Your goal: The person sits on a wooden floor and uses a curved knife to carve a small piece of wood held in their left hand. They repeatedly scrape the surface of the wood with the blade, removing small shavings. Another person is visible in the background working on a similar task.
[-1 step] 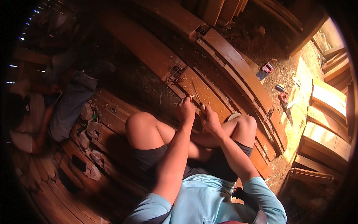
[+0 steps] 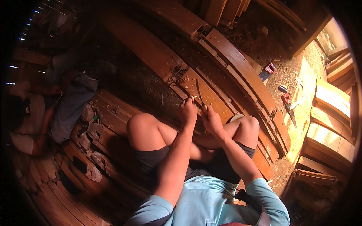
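Observation:
My right hand (image 2: 213, 121) is closed round the pale handle of a knife (image 2: 200, 91), whose thin, slightly curved blade points away from me. Just left of it, my left hand (image 2: 187, 110) pinches a small, pale sliver of wood (image 2: 194, 97); its lower part is hidden by the fingers. The blade stands close beside the sliver, and I cannot tell whether they touch. Beyond both hands lies a broad reddish-brown board (image 2: 205, 83) with a notched end and wood shavings scattered over it.
Long boards (image 2: 241, 62) run across the floor in front of me. Red-handled saws (image 2: 287, 98) lie on the sunlit ground at right, near stacked curved wood pieces (image 2: 327, 124). Broken chunks (image 2: 94, 130) lie at left, beside another seated person (image 2: 71, 109) in shadow.
The knife's blade has shifted slightly, its tip now a little farther from me and more plainly seen. My right hand has moved very slightly; my left hand looks unmoved.

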`<state>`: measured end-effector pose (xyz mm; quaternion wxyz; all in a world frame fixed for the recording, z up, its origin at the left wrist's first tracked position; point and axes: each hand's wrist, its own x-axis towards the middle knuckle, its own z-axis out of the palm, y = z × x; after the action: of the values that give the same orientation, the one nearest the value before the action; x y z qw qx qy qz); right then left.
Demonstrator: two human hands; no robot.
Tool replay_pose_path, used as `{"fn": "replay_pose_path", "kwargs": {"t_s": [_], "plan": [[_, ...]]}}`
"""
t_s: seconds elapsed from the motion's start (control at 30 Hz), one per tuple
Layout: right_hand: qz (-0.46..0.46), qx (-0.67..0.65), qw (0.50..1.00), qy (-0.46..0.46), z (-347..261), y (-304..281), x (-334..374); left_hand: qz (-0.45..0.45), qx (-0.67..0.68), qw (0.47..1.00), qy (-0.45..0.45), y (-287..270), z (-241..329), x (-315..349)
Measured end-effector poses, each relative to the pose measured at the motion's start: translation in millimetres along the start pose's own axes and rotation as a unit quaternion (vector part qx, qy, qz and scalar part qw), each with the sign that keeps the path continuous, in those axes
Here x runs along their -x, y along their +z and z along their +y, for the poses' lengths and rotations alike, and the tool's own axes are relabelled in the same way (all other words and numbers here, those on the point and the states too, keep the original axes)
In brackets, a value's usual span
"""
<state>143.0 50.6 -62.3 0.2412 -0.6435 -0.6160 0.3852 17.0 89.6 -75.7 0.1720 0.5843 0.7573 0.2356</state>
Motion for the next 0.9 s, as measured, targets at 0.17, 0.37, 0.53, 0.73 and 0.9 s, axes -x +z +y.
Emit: {"fn": "replay_pose_path", "kwargs": {"t_s": [0.17, 0.37, 0.53, 0.73, 0.9], "plan": [[0.002, 0.025, 1.000, -0.003, -1.9, -3.0, 1.7, -0.021, -0.008, 1.000, -0.013, -9.9, 9.2, 2.4], [0.059, -0.036, 0.997, -0.034, -14.4, -13.4, 4.4, -0.001, 0.001, 1.000, 0.004, -6.6, 9.7, -0.1], [0.018, 0.003, 1.000, -0.001, -13.7, -16.4, 4.1, -0.034, -0.024, 0.999, -0.014, -9.2, 12.2, 3.4], [-0.011, 0.059, 0.998, 0.000, -1.8, -4.1, 0.8, -0.033, -0.036, 0.999, -0.017, -1.3, 10.1, 2.5], [0.106, -0.010, 0.993, -0.043, -14.4, -11.9, 1.6, -0.087, -0.038, 0.995, -0.029, -15.2, 18.5, 3.9]]}}
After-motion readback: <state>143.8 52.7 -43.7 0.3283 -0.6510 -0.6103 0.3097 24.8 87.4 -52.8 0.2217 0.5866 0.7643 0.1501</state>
